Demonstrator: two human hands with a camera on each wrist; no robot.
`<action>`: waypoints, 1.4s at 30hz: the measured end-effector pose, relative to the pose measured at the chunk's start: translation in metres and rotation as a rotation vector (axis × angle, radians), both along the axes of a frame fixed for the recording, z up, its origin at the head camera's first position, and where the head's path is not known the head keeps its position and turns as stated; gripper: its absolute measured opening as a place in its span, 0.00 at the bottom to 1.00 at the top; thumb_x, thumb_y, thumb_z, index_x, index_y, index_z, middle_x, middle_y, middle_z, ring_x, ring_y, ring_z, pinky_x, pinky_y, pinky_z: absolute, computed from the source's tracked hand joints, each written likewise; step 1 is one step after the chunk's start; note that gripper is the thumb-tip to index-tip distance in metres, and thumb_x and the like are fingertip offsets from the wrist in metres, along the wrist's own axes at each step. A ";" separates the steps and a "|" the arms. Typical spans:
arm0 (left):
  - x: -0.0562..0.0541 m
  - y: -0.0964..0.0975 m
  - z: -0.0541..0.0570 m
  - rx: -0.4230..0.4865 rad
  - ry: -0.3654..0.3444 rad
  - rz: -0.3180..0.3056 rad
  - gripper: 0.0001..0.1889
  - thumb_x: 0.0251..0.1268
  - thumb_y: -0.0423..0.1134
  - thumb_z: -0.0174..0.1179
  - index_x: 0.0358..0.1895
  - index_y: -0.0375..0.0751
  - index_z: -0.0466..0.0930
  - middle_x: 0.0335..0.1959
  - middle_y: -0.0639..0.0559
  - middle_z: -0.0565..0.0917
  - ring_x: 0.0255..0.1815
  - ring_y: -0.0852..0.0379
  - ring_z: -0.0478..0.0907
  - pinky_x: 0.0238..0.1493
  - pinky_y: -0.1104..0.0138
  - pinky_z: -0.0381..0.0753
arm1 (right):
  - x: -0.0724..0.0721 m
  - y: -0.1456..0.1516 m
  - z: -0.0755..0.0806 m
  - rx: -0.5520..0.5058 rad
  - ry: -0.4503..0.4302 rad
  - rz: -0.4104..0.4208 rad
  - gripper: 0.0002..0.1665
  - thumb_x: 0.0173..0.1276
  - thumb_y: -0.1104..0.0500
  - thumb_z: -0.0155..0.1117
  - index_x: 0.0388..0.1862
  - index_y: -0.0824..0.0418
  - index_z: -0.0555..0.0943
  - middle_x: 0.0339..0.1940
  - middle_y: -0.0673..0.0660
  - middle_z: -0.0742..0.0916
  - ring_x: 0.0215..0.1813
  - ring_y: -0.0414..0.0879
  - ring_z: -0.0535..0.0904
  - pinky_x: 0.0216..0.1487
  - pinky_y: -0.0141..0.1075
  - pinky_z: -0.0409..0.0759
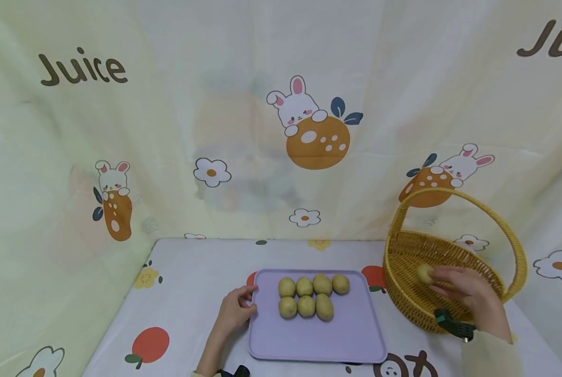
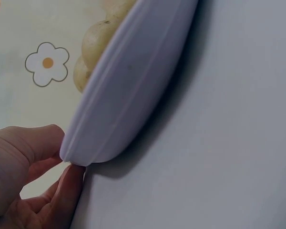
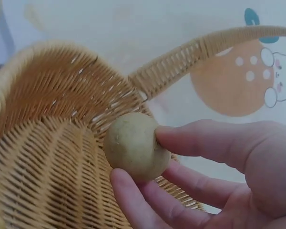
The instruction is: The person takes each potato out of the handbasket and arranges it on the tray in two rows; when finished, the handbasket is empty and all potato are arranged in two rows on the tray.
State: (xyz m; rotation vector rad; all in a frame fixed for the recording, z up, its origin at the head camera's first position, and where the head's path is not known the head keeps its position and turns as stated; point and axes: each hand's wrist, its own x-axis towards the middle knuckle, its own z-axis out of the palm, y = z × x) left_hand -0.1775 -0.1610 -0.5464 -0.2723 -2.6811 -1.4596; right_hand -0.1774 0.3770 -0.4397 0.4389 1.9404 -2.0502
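Note:
My right hand [image 1: 464, 285] pinches a small, round, pale-yellow potato [image 3: 133, 148] between thumb and fingertips. It holds the potato inside the opening of a yellow wicker basket [image 1: 403, 309], above the woven bottom. A lilac tray [image 1: 309, 340] lies on the table, left of the basket. On it several similar potatoes [image 1: 322, 284] sit in two rows, the front one three long. At the tray's left edge is my left hand [image 1: 233, 311], thumb at the rim and fingers under it in the left wrist view, gripping the edge.
The basket's tall arched handle [image 1: 493, 214] rises over its opening, beside my right forearm. A white cloth [image 1: 191, 277] printed with fruit and flowers covers the table. Behind hangs a pale curtain [image 1: 243, 209] with rabbit and flower prints.

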 end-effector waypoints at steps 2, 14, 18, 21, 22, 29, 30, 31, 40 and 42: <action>0.000 0.000 -0.001 -0.002 0.000 -0.001 0.23 0.47 0.26 0.65 0.52 0.35 0.83 0.32 0.49 0.78 0.25 0.63 0.71 0.28 0.71 0.72 | 0.000 -0.003 0.001 0.002 0.014 0.001 0.05 0.68 0.65 0.64 0.36 0.55 0.84 0.35 0.49 0.85 0.38 0.44 0.85 0.47 0.41 0.83; -0.002 0.000 0.001 -0.005 -0.001 0.000 0.23 0.47 0.26 0.64 0.52 0.35 0.83 0.32 0.49 0.77 0.25 0.62 0.71 0.28 0.71 0.72 | 0.004 -0.039 0.019 0.117 0.158 0.058 0.29 0.70 0.63 0.62 0.63 0.80 0.68 0.36 0.47 0.85 0.38 0.41 0.85 0.43 0.36 0.83; -0.004 0.000 0.001 -0.006 0.003 0.005 0.23 0.47 0.26 0.65 0.52 0.36 0.84 0.32 0.49 0.78 0.25 0.62 0.72 0.28 0.71 0.72 | 0.005 -0.056 0.019 0.158 0.176 0.071 0.35 0.71 0.63 0.61 0.67 0.84 0.61 0.37 0.47 0.84 0.38 0.40 0.85 0.44 0.36 0.83; -0.004 0.001 0.002 0.000 -0.001 0.007 0.23 0.47 0.26 0.65 0.52 0.36 0.84 0.32 0.48 0.78 0.25 0.62 0.72 0.28 0.71 0.72 | 0.006 -0.068 0.018 0.160 0.186 0.084 0.37 0.71 0.63 0.61 0.68 0.84 0.59 0.38 0.48 0.84 0.39 0.39 0.85 0.46 0.37 0.83; -0.004 0.001 0.002 0.001 -0.004 0.007 0.23 0.48 0.26 0.65 0.52 0.36 0.84 0.32 0.48 0.78 0.25 0.62 0.72 0.28 0.71 0.72 | 0.006 -0.072 0.019 0.164 0.189 0.088 0.37 0.71 0.62 0.61 0.68 0.83 0.59 0.39 0.48 0.84 0.40 0.39 0.85 0.46 0.38 0.83; -0.001 0.000 0.001 -0.003 -0.019 0.005 0.23 0.48 0.26 0.65 0.53 0.36 0.84 0.32 0.48 0.77 0.25 0.61 0.72 0.28 0.71 0.72 | 0.005 -0.098 0.019 0.167 0.201 0.104 0.37 0.70 0.60 0.63 0.69 0.80 0.61 0.42 0.50 0.83 0.41 0.41 0.85 0.47 0.36 0.82; -0.001 0.000 0.001 -0.003 -0.020 0.005 0.23 0.48 0.26 0.65 0.53 0.36 0.84 0.32 0.48 0.78 0.25 0.61 0.72 0.28 0.71 0.72 | 0.005 -0.101 0.018 0.165 0.201 0.106 0.37 0.70 0.60 0.63 0.69 0.80 0.62 0.42 0.51 0.83 0.41 0.41 0.85 0.46 0.36 0.82; -0.001 0.000 0.001 -0.002 -0.020 0.005 0.23 0.48 0.26 0.65 0.53 0.36 0.84 0.32 0.48 0.78 0.25 0.61 0.72 0.28 0.71 0.72 | 0.005 -0.104 0.017 0.160 0.198 0.103 0.37 0.70 0.60 0.63 0.69 0.80 0.62 0.43 0.51 0.83 0.41 0.41 0.85 0.47 0.36 0.82; -0.001 0.000 0.001 0.001 -0.003 -0.001 0.23 0.47 0.26 0.64 0.52 0.35 0.84 0.32 0.49 0.77 0.25 0.63 0.72 0.29 0.71 0.72 | 0.006 -0.128 0.007 0.189 0.214 0.104 0.33 0.70 0.61 0.63 0.67 0.79 0.65 0.46 0.56 0.84 0.42 0.42 0.85 0.46 0.36 0.82; -0.001 0.000 0.001 -0.002 0.001 -0.001 0.23 0.47 0.26 0.64 0.52 0.35 0.84 0.32 0.49 0.78 0.25 0.63 0.72 0.29 0.71 0.72 | 0.007 -0.136 0.006 0.221 0.230 0.097 0.31 0.69 0.62 0.63 0.65 0.79 0.67 0.47 0.59 0.84 0.41 0.43 0.85 0.45 0.37 0.83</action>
